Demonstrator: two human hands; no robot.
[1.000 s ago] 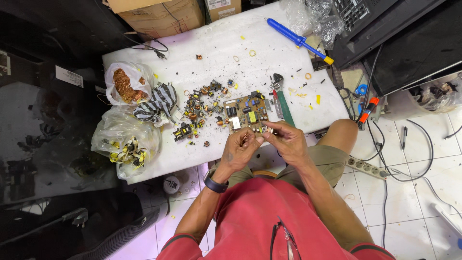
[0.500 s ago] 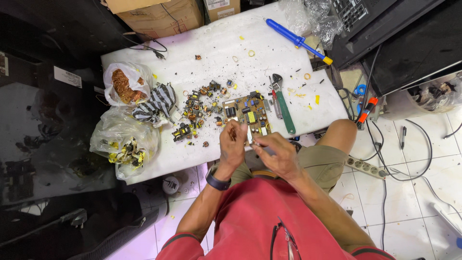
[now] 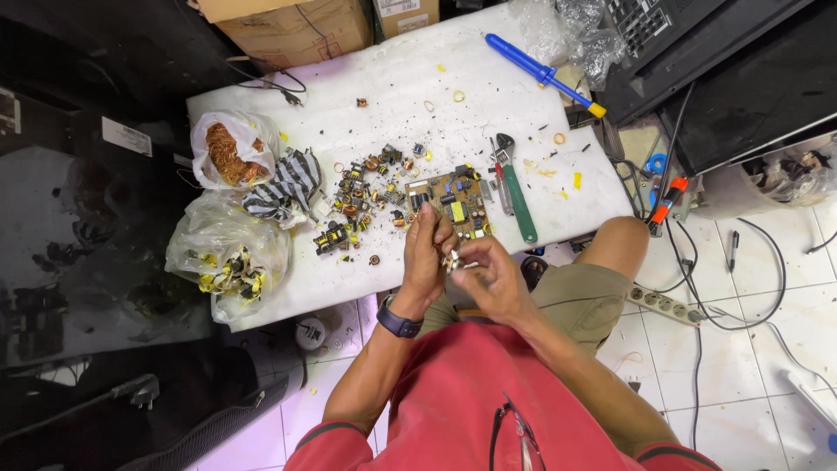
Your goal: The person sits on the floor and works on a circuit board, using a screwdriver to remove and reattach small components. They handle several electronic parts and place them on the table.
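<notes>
Left hand (image 3: pixel 425 253) and right hand (image 3: pixel 488 277) together just below the circuit board (image 3: pixel 453 202), fingers of both pinched shut on a tiny metal part (image 3: pixel 452 260), green-handled wrench (image 3: pixel 516 185) right of the board, loose parts pile (image 3: pixel 362 196) to its left

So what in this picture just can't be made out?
- Small part pinched between the left hand and right hand: head view, too small and covered by fingers.
- Loose bits beside the circuit board: too small to tell apart.
- Cardboard box: cut off by the top edge.
</notes>
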